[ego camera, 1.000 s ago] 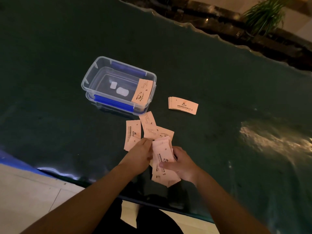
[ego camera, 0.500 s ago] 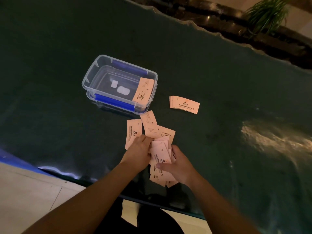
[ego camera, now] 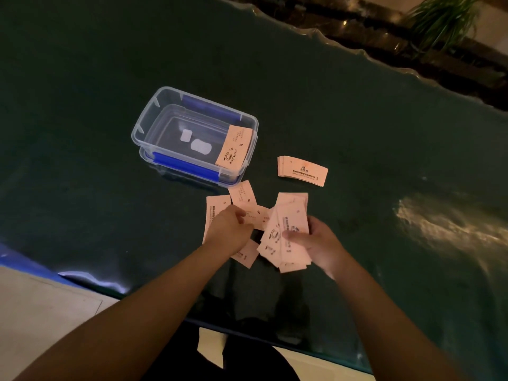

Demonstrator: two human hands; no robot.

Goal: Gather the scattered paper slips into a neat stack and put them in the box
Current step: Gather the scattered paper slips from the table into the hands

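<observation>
My right hand (ego camera: 316, 243) grips a fanned bundle of pink paper slips (ego camera: 288, 229) just above the dark table. My left hand (ego camera: 229, 228) reaches over several loose slips (ego camera: 242, 193) lying near the front of the box, its fingers curled down on one of them. A clear plastic box (ego camera: 154, 116) with blue clips stands behind the hands; one slip (ego camera: 235, 149) leans against its right inner wall. A small neat stack of slips (ego camera: 302, 170) lies to the right of the box.
The dark green glossy table (ego camera: 357, 119) has a wavy far edge and a near edge close to my body. A bright reflection (ego camera: 445, 224) glares at the right. A potted plant (ego camera: 442, 20) stands beyond the table at the top right.
My right hand has drawn its bundle of slips to the right, away from my left hand. My left hand stays over the loose slips.
</observation>
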